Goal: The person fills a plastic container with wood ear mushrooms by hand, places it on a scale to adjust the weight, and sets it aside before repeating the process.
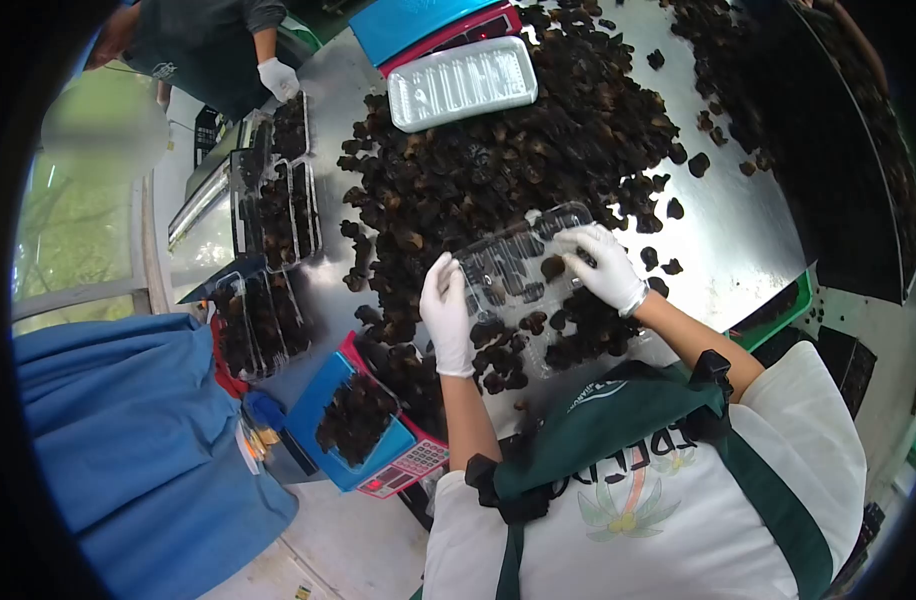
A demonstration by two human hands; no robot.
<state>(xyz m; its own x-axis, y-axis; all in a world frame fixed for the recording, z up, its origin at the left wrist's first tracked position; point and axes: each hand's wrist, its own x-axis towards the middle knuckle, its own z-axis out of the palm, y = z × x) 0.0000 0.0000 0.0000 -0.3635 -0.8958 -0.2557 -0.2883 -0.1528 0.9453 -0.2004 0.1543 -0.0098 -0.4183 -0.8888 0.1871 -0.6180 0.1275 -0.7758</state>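
A clear plastic clamshell container [515, 250] is tilted in front of me, with a few dark brown curled pieces [552, 267] in and around it. My gloved left hand [445, 312] is closed at its left edge, fingers pressed together. Over its right side, my gloved right hand [600, 268] has its fingers bent round the edge, with a dark piece showing beside the fingertips. Below and behind the container spreads a large heap of the same dark pieces [518, 165] on the metal table [718, 240].
An upturned white tray [463, 85] rests at the heap's far side by a blue-topped scale [418, 25]. Near left, another scale [408, 470] carries a blue tray of pieces. Filled clear containers [263, 325] line the left edge. A co-worker's gloved hand [278, 78] is beyond.
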